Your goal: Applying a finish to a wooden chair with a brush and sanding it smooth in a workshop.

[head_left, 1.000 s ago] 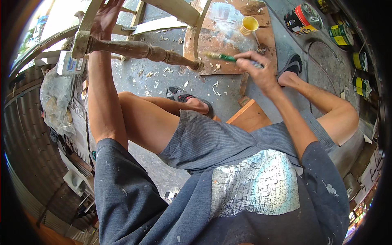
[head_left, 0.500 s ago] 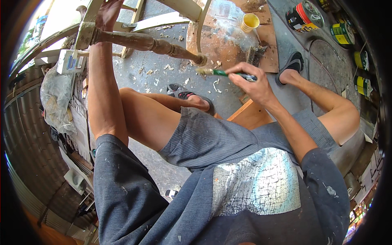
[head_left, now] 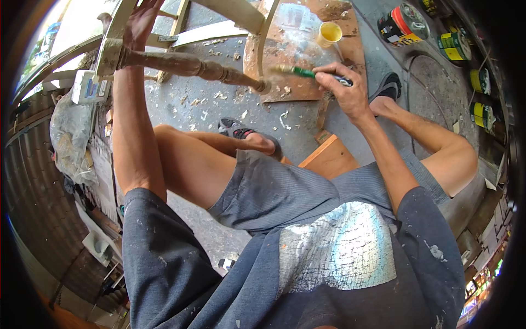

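My right hand (head_left: 345, 90) is closed round a paintbrush (head_left: 301, 71) with a green and dark handle. The brush's pale bristles point left, just right of the rounded tip of a turned chair leg (head_left: 203, 68) and apart from it. That leg is worn, brown and cream, and belongs to a tipped-over wooden chair (head_left: 213, 31). My left hand (head_left: 141, 27) is up against the chair frame where the turned leg joins it. Its fingers run out past the top edge, so their grip is hidden. A paper cup (head_left: 329, 34) with yellow inside stands beyond the brush.
The cup stands on a stained brown board (head_left: 304, 90) on the grey floor, among scattered pale flakes. Several paint cans (head_left: 404, 23) line the right side, near a cable (head_left: 412, 82). A wooden stool (head_left: 331, 156) is beneath me. At left lie a plastic bag (head_left: 71, 137) and a box (head_left: 90, 86).
The paintbrush and my right hand have risen slightly, and the bristles have moved a little right of the leg's tip. The whole view has shifted a little. My left hand stays at the chair.
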Motion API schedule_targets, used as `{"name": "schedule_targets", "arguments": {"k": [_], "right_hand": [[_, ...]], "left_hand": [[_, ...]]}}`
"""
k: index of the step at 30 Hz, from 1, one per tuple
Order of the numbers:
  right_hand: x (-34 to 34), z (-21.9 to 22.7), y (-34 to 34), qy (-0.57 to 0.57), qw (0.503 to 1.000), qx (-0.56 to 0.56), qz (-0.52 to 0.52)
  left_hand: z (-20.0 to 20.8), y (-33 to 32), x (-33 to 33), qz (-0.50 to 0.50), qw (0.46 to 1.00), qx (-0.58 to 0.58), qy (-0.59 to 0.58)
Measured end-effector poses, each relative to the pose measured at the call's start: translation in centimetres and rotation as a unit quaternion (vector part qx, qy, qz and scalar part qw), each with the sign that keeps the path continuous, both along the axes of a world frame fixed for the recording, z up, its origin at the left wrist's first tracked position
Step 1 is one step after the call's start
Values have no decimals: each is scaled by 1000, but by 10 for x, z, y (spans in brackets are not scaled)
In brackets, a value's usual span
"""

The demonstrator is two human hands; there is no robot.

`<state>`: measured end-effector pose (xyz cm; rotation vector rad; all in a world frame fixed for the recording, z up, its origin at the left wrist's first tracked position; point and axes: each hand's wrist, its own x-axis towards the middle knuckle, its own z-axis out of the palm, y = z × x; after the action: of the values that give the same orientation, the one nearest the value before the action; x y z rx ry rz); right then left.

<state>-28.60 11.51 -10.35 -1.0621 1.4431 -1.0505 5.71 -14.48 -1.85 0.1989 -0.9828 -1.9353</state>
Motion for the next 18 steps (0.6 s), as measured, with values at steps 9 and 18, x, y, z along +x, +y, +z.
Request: {"name": "schedule_targets", "arguments": {"k": [9, 18], "right_hand": [[-104, -51, -92, 268, 958, -13, -99], [-98, -143, -161, 412, 910, 29, 17]], "left_hand": [[4, 0, -9, 65, 996, 49, 39], [17, 12, -45, 211, 969, 58, -116]]}}
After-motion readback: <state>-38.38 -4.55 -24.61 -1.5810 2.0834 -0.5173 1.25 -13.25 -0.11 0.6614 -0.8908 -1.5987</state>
